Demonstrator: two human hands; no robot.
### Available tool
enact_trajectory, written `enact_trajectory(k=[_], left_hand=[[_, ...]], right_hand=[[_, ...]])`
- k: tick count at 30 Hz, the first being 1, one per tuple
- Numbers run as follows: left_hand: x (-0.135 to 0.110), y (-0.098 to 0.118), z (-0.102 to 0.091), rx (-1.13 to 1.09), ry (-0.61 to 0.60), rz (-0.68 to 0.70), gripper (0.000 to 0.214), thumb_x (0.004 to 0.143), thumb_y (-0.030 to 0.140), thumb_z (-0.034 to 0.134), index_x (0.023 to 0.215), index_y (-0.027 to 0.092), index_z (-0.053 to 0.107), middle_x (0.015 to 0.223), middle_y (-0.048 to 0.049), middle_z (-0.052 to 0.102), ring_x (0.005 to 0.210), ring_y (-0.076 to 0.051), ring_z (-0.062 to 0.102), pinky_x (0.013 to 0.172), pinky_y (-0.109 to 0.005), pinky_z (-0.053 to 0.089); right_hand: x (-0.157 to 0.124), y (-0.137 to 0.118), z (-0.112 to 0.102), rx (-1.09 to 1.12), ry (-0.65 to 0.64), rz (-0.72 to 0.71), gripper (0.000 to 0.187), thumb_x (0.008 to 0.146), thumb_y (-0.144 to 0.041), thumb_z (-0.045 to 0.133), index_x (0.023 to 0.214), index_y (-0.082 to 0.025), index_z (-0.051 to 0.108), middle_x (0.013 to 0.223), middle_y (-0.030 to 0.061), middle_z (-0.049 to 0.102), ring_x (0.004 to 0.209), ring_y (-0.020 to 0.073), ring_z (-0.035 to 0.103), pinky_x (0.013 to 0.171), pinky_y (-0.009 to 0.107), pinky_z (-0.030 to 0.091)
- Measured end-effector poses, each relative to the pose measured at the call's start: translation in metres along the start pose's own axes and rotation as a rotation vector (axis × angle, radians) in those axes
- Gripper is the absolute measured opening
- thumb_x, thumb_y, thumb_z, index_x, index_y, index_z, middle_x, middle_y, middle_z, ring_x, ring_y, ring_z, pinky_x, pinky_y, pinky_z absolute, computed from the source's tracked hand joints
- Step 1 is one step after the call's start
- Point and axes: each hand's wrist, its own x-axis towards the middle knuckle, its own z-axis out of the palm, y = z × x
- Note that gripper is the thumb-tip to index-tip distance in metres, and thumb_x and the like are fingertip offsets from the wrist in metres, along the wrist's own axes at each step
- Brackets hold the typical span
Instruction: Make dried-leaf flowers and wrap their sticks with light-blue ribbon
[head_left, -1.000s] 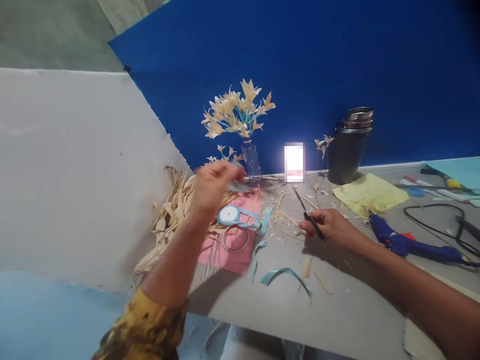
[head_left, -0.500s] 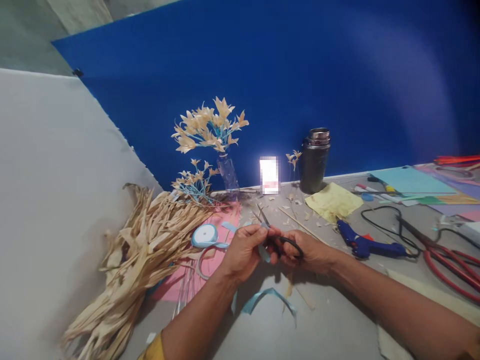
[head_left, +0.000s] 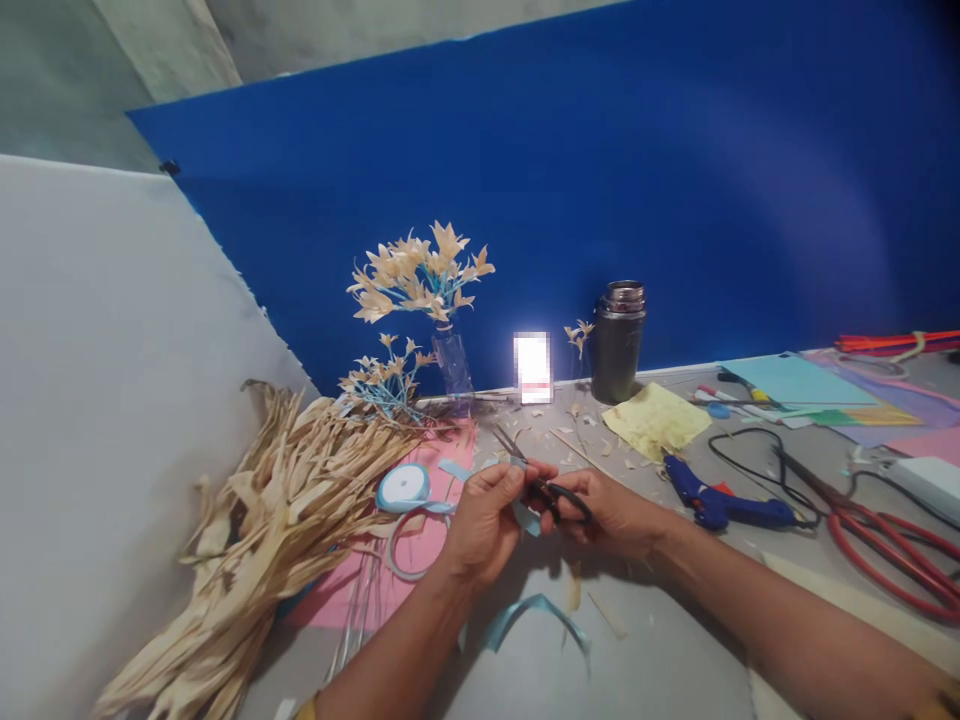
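Observation:
My left hand [head_left: 484, 520] is closed in a pinch on a short piece of light blue ribbon [head_left: 525, 517] over the grey table. My right hand [head_left: 611, 512] grips small black-handled scissors [head_left: 536, 478], whose blades point up and left, right beside the ribbon piece. Both hands nearly touch. A roll of light blue ribbon [head_left: 403, 487] lies just left of my left hand on pink paper [head_left: 420, 525]. A curled ribbon offcut [head_left: 536, 618] lies on the table below my hands.
A heap of dried husk strips [head_left: 262, 530] fills the left. Husk flowers in a small vase [head_left: 435, 290], a dark metal flask [head_left: 618, 340], yellow paper [head_left: 656, 420], a blue glue gun [head_left: 720, 500], red-handled shears [head_left: 885, 530] and coloured sheets [head_left: 825, 395] lie behind and right.
My left hand came down from near the vase to meet my right hand at the scissors, now pinching a ribbon piece. The view swung right and down slightly.

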Motion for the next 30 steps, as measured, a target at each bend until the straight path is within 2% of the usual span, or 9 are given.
enact_trajectory(k=[2,5,9,14,17,20,25,27,30], left_hand=[[0.002,0.0,-0.002,-0.027,0.034,0.006,0.026,0.065,0.035,0.089,0.072,0.012,0.077,0.09,-0.0109,0.076,0.074,-0.019,0.067,0.061,-0.029,0.055],[0.006,-0.002,-0.006,-0.058,0.069,-0.003,0.026,0.062,0.033,0.092,0.069,0.013,0.077,0.086,-0.0093,0.075,0.085,-0.02,0.068,0.07,-0.028,0.056],[0.007,-0.007,-0.009,-0.105,0.045,-0.069,0.027,0.06,0.031,0.093,0.069,0.012,0.076,0.081,-0.0082,0.074,0.079,-0.018,0.068,0.073,-0.028,0.056],[0.006,-0.008,-0.006,-0.225,0.076,-0.136,0.029,0.056,0.029,0.094,0.068,0.013,0.074,0.079,-0.0054,0.072,0.079,-0.019,0.067,0.074,-0.034,0.057],[0.007,-0.007,-0.004,-0.177,0.089,-0.119,0.03,0.058,0.03,0.094,0.071,0.013,0.073,0.093,-0.0089,0.075,0.09,-0.022,0.068,0.079,-0.035,0.057],[0.014,-0.008,-0.01,-0.055,0.137,-0.055,0.032,0.059,0.033,0.093,0.074,0.012,0.074,0.108,-0.0116,0.074,0.097,-0.021,0.067,0.079,-0.029,0.055],[0.029,-0.007,-0.034,0.078,0.398,0.108,0.04,0.057,0.04,0.092,0.079,0.012,0.074,0.067,0.0001,0.063,0.06,-0.009,0.056,0.055,-0.02,0.046],[0.033,-0.005,-0.041,0.084,0.398,0.155,0.044,0.056,0.043,0.091,0.081,0.012,0.072,0.057,0.0042,0.055,0.052,-0.007,0.05,0.051,-0.019,0.042],[0.036,-0.005,-0.044,0.126,0.356,0.094,0.047,0.055,0.046,0.09,0.082,0.012,0.07,0.051,0.0074,0.048,0.044,-0.005,0.04,0.043,-0.017,0.033]], right_hand=[[0.0,-0.004,0.006,-0.169,0.139,-0.041,0.031,0.076,-0.044,0.075,0.072,-0.013,0.075,0.062,-0.0011,0.058,0.048,0.0061,0.035,0.046,0.022,0.027],[-0.001,-0.007,0.009,-0.376,0.302,-0.133,0.023,0.072,-0.036,0.077,0.064,-0.015,0.073,0.054,-0.0037,0.049,0.053,0.0095,0.039,0.05,0.024,0.028],[-0.006,-0.01,0.002,-0.394,0.185,-0.083,0.024,0.072,-0.037,0.077,0.064,-0.015,0.072,0.054,-0.0039,0.05,0.054,0.0099,0.039,0.052,0.025,0.027],[-0.012,-0.013,-0.006,-0.173,-0.064,0.031,0.035,0.07,-0.044,0.082,0.087,-0.013,0.077,0.075,0.0022,0.065,0.064,0.0118,0.052,0.059,0.026,0.039],[-0.009,-0.008,-0.006,-0.084,-0.013,0.027,0.033,0.069,-0.042,0.083,0.084,-0.014,0.073,0.071,0.0007,0.063,0.059,0.0104,0.051,0.058,0.025,0.039],[-0.003,-0.005,-0.005,-0.181,0.12,0.043,0.023,0.068,-0.036,0.075,0.076,-0.016,0.067,0.063,-0.0016,0.059,0.054,0.0091,0.047,0.053,0.023,0.034],[0.012,-0.015,-0.01,-0.431,0.222,0.14,0.013,0.061,-0.028,0.06,0.054,-0.018,0.058,0.045,-0.0035,0.049,0.044,0.0085,0.037,0.045,0.024,0.022],[0.024,-0.021,-0.014,-0.511,0.261,0.184,0.017,0.06,-0.025,0.061,0.046,-0.019,0.054,0.039,-0.0038,0.045,0.04,0.0085,0.035,0.043,0.025,0.02],[0.049,-0.032,-0.016,-0.618,0.338,0.174,0.024,0.056,-0.02,0.068,0.038,-0.019,0.052,0.032,-0.0041,0.041,0.038,0.0085,0.034,0.043,0.026,0.017]])
